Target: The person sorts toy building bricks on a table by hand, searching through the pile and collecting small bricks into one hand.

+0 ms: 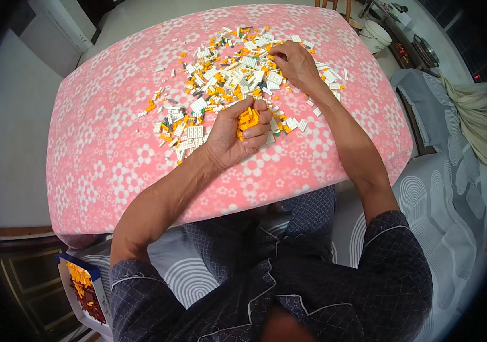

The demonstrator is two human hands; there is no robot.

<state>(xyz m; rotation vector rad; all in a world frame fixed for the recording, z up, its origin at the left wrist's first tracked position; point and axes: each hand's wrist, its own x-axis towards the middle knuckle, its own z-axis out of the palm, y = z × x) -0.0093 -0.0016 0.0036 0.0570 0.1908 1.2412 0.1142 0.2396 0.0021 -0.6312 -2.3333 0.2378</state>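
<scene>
Cupped palm up, my left hand [237, 134] holds a clump of orange-yellow plastic building bricks [248, 119], its fingers curled around them. Farther off, my right hand [297, 64] reaches down to the far right part of a loose brick pile [235, 79]. Its thumb and forefinger are at an orange brick [271, 52], but whether they pinch it I cannot tell. White, orange, dark grey and a few green pieces make up the pile. Flat white plates [195, 131] lie at its near left side, left of my left hand.
A pink blanket with white flowers [98, 158] covers the table. Beside my left arm, low down, a cardboard box [85, 295] holds orange and dark red bricks. A grey patterned sofa [431, 205] runs along the right, with a white bucket [373, 36] beyond the table's far right corner.
</scene>
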